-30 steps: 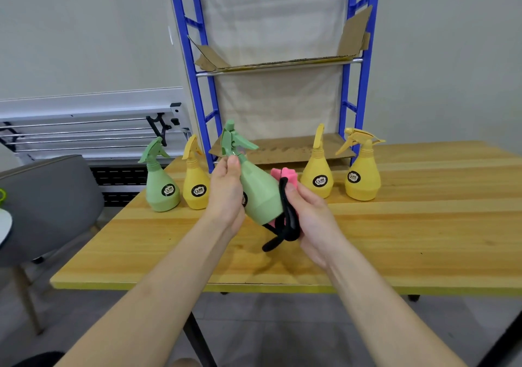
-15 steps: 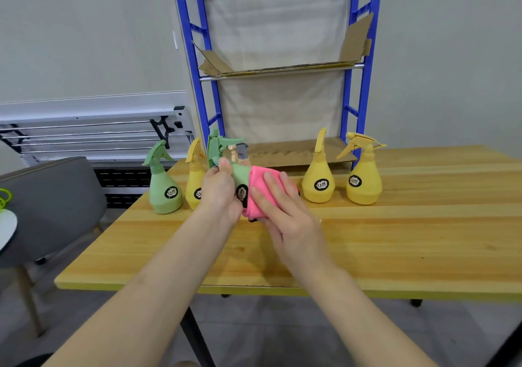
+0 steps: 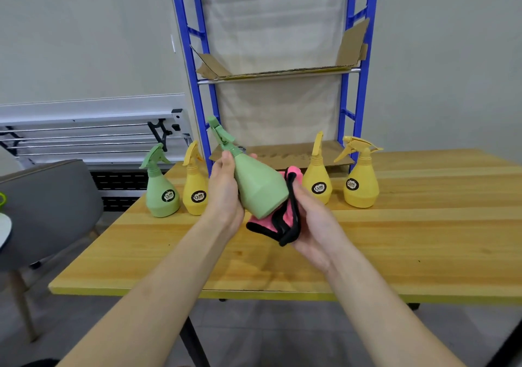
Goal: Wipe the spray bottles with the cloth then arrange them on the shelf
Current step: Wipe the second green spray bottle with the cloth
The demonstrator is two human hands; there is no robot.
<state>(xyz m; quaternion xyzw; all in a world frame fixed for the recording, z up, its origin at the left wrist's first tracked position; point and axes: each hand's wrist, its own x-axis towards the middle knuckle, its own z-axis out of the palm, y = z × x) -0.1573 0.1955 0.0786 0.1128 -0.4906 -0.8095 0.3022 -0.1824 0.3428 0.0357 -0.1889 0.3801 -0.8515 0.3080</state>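
My left hand [image 3: 224, 188] grips a green spray bottle [image 3: 255, 186] by its neck and upper body, tilted with the nozzle up and to the left, above the wooden table [image 3: 395, 248]. My right hand [image 3: 316, 219] holds a pink cloth with black trim [image 3: 282, 219] against the bottle's base. On the table stand another green bottle [image 3: 161, 191] and a yellow bottle [image 3: 195, 188] at the left, and two yellow bottles [image 3: 319, 180] [image 3: 360, 186] at the right. The blue-framed shelf [image 3: 358, 64] rises behind, lined with cardboard.
A grey chair [image 3: 42, 211] stands off the table's left corner. A white metal rack [image 3: 84, 132] lies against the wall behind it. The shelf's lowest cardboard tier [image 3: 282, 154] sits level with the table's back edge, between the two groups of bottles.
The cloth was wrapped over the bottle's side half a second ago; now my right hand has slid it down to the base, and the bottle is tilted with its bottom towards the cloth.
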